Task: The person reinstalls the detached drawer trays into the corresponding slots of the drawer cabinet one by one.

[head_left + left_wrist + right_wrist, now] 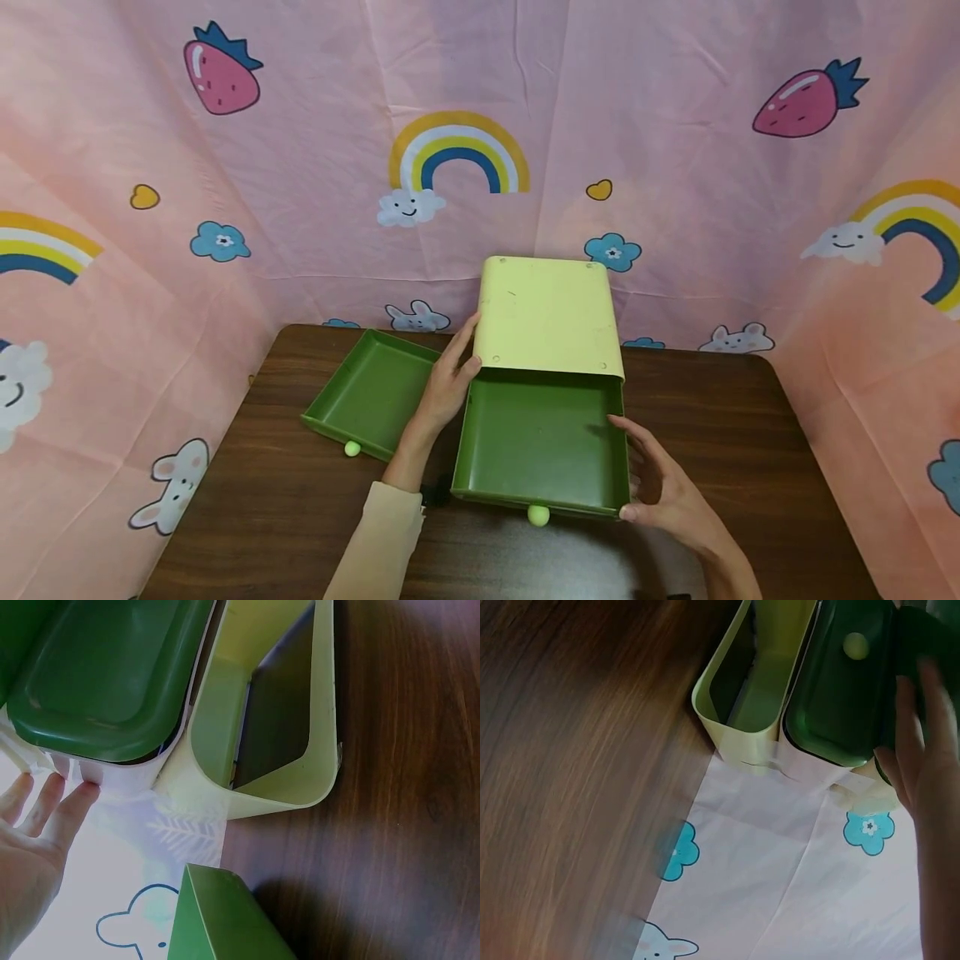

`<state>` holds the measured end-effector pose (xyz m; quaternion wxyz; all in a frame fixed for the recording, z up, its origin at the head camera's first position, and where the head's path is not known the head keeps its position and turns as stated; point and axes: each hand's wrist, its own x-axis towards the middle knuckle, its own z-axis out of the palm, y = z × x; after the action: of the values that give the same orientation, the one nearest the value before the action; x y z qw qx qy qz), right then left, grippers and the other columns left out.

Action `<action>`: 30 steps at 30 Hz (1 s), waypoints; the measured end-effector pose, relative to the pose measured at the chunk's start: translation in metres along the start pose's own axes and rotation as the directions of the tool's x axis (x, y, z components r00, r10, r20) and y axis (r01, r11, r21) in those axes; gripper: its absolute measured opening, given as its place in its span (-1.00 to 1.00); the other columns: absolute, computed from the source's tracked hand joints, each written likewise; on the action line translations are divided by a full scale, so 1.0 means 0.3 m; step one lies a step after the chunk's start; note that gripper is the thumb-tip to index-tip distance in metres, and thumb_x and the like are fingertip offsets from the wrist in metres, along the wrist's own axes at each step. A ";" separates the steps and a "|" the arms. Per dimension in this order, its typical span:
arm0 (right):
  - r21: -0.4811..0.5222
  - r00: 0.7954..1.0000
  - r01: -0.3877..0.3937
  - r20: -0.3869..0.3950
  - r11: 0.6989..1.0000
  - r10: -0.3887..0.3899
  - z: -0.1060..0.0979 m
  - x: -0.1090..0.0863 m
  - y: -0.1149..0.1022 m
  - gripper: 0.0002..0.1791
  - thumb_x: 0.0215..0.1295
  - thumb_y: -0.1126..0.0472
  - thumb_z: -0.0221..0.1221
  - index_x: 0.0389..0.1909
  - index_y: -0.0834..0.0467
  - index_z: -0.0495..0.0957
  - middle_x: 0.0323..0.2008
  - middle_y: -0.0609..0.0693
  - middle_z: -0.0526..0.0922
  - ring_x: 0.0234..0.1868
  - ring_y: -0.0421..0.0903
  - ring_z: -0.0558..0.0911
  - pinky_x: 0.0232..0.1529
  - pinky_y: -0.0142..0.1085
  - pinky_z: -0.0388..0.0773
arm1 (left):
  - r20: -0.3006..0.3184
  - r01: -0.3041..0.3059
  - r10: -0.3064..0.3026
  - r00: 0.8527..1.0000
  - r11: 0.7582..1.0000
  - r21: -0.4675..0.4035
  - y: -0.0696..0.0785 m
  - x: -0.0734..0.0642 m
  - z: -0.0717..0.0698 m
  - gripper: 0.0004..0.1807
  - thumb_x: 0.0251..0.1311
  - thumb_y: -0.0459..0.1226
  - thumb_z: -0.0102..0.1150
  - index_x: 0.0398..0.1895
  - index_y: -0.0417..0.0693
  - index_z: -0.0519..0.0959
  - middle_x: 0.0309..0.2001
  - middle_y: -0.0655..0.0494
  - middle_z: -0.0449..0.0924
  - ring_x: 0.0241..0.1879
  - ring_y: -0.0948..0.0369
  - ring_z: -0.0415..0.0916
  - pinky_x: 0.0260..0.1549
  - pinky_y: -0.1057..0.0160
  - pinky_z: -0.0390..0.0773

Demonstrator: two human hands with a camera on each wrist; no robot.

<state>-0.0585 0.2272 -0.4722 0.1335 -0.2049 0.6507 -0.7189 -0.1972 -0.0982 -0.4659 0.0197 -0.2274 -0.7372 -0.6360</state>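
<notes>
A pale yellow drawer cabinet [551,317] stands at the back of the table, with a green drawer [543,442] pulled far out of its top tier. My left hand [446,387] rests along the cabinet's left side, fingers extended. At the pulled-out drawer's right side is my right hand [667,492], its thumb at the front corner and a fingertip at the rim. A closed green drawer [832,712] with a round knob [856,646] sits in the tier below. The bottom tier [322,776] shows an open, drawerless slot. A separate green drawer [378,392] lies left of the cabinet.
The dark wood table [712,417] carries everything. A pink printed cloth [570,125] hangs close behind the cabinet and along both sides. Something small and dark [437,492] lies beside my left wrist.
</notes>
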 end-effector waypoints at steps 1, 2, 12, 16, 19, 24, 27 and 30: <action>0.000 1.000 0.004 -0.003 1.000 -0.004 0.000 0.000 0.002 0.02 0.17 0.38 0.33 0.56 0.19 -0.05 0.45 0.26 0.06 0.27 0.04 0.47 0.05 -0.08 0.59 | 0.003 0.003 -0.003 1.000 1.000 -0.001 -0.001 0.000 0.000 -0.22 0.45 0.11 -0.03 0.59 0.00 0.06 0.56 -0.03 -0.01 0.53 0.05 -0.08 0.38 -0.20 0.06; -0.005 1.000 0.004 -0.008 1.000 -0.004 0.000 0.000 0.003 0.01 0.17 0.38 0.33 0.56 0.18 -0.05 0.45 0.25 0.07 0.26 0.04 0.48 0.03 -0.07 0.59 | 0.006 0.002 -0.002 1.000 1.000 -0.004 -0.001 0.000 0.001 -0.23 0.46 0.10 -0.03 0.59 0.01 0.05 0.56 -0.02 -0.01 0.53 0.06 -0.09 0.38 -0.20 0.06; -0.234 0.994 0.014 -0.105 0.972 -0.039 -0.004 -0.015 0.000 -0.15 0.14 0.41 0.24 0.49 0.15 0.20 0.44 0.15 0.20 0.32 -0.13 0.36 0.03 -0.22 0.56 | 0.003 0.004 -0.004 1.000 1.000 -0.008 0.003 0.002 0.005 -0.15 0.40 0.23 -0.06 0.59 0.01 0.05 0.56 -0.01 -0.01 0.53 0.06 -0.09 0.36 -0.24 0.07; -0.137 0.996 0.011 -0.091 0.991 -0.024 -0.004 -0.010 0.002 -0.17 0.18 0.43 0.21 0.49 0.21 0.16 0.42 0.22 0.17 0.25 -0.06 0.47 -0.03 -0.12 0.62 | 0.002 0.003 -0.003 1.000 1.000 -0.022 0.002 0.002 0.006 -0.15 0.40 0.22 -0.06 0.59 0.00 0.05 0.56 -0.02 -0.01 0.53 0.05 -0.09 0.36 -0.22 0.07; -0.172 0.994 0.017 -0.107 0.985 -0.035 -0.005 -0.008 0.002 -0.19 0.18 0.43 0.21 0.49 0.20 0.18 0.42 0.22 0.19 0.28 -0.07 0.45 0.05 -0.19 0.57 | -0.001 0.002 -0.002 1.000 1.000 -0.031 0.001 0.001 0.006 -0.23 0.46 0.10 -0.03 0.59 -0.02 0.05 0.56 -0.05 -0.01 0.53 0.03 -0.10 0.37 -0.21 0.05; -0.383 0.979 0.000 -0.190 0.924 -0.079 -0.006 -0.014 0.001 -0.25 0.16 0.41 0.24 0.43 0.09 0.34 0.41 0.07 0.34 0.44 -0.22 0.23 0.26 -0.49 0.20 | 0.000 0.007 -0.007 1.000 1.000 -0.030 -0.001 0.001 0.007 -0.32 0.51 -0.12 -0.03 0.59 -0.04 0.05 0.56 -0.05 -0.01 0.54 0.03 -0.11 0.39 -0.18 0.03; -0.395 0.974 0.011 -0.205 0.919 -0.099 -0.005 -0.015 0.001 -0.28 0.16 0.46 0.24 0.40 0.13 0.38 0.39 0.08 0.39 0.46 -0.23 0.21 0.29 -0.53 0.13 | -0.001 0.005 -0.005 1.000 0.999 -0.032 -0.003 0.001 0.006 -0.32 0.51 -0.12 -0.03 0.59 -0.04 0.05 0.56 -0.04 -0.02 0.54 0.04 -0.11 0.39 -0.17 0.03; -0.373 0.974 0.024 -0.202 0.927 -0.106 0.000 -0.014 0.002 -0.30 0.18 0.52 0.23 0.39 0.20 0.37 0.40 0.19 0.34 0.46 -0.25 0.20 0.28 -0.49 0.24 | -0.001 -0.004 0.004 1.000 0.999 -0.044 -0.007 0.001 0.008 -0.31 0.51 -0.08 -0.02 0.59 -0.05 0.05 0.56 -0.05 -0.01 0.54 0.03 -0.11 0.39 -0.18 0.03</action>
<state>-0.0547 0.2290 -0.4734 -0.0035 -0.1676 0.7775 -0.6062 -0.1975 -0.0961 -0.4683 0.0162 -0.2287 -0.7225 -0.6523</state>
